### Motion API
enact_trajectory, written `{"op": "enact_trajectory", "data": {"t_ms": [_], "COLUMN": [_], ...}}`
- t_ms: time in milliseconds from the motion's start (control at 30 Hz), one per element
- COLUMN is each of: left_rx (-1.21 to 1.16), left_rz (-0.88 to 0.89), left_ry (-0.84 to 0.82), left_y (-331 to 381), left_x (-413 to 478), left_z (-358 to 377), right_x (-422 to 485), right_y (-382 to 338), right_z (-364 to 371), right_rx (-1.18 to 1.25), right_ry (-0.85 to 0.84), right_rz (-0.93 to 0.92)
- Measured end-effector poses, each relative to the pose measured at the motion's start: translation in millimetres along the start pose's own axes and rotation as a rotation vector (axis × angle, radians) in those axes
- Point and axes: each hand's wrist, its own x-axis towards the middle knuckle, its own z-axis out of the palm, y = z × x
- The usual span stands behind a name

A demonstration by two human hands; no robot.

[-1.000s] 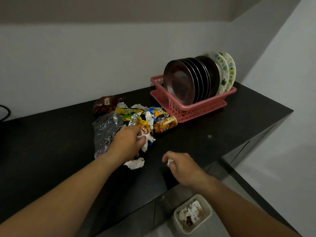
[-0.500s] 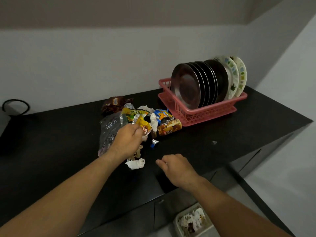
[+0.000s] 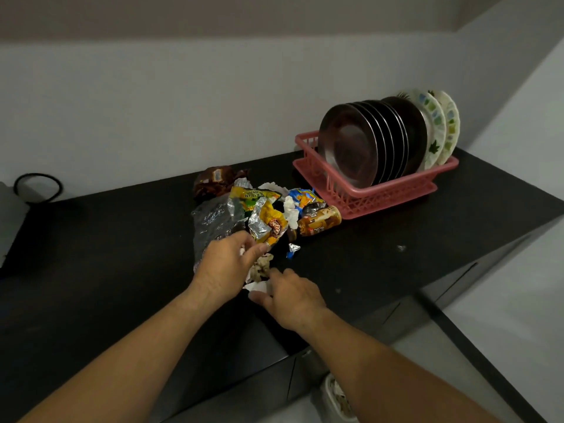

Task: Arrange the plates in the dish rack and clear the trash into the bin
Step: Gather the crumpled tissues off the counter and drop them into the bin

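Dark countertop (image 3: 91, 270) is seen, with open room left of a heap of crumpled snack wrappers (image 3: 265, 215) at mid-counter. A stained tissue (image 3: 263, 265) is gripped by the curled left hand (image 3: 224, 267). Just beside it, a white paper scrap (image 3: 258, 286) is pinched by the right hand (image 3: 293, 296). Plates (image 3: 351, 145) are stood upright in the pink dish rack (image 3: 393, 190) farther right.

Counted one pink dish rack (image 3: 393, 193). Dark metal plates (image 3: 348, 145): about six. Patterned white plates (image 3: 436, 129): two. Drink can (image 3: 320, 221): one. Foil wrappers (image 3: 268, 221) numbered at least five; tissue wads (image 3: 290, 209) roughly four. Bin (image 3: 331, 395): one.
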Motion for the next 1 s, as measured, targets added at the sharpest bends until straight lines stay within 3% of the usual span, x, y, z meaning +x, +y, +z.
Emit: {"op": "enact_trajectory", "data": {"t_ms": [200, 400, 567, 833, 1000], "left_rx": [0.039, -0.048, 0.022, -0.041, -0.051], "left_rz": [0.022, 0.048, 0.249, 0.281, 0.280], "left_ry": [-0.068, -0.195, -0.211, -0.265, -0.343], "left_y": [-9.6, 15.5, 52.1, 103.4, 122.8], "left_x": [-0.4, 6.4, 3.5, -27.5, -49.8], "left_z": [-2.4, 17.2, 54.0, 127.4, 199.3], "right_x": [-11.3, -44.2, -88.9, -130.3, -142.7], "right_y": [6.4, 44.2, 94.0, 172.7, 233.6], "right_z": [3.9, -21.8, -37.7, -43.8, -19.2], "right_rx": [0.056, 0.289, 0.438, 0.410, 0.432], "right_ry": [-0.015, 0.053, 0.140, 0.256, 0.159], "right_rz": [0.032, 0.219, 0.328, 0.432, 0.484]}}
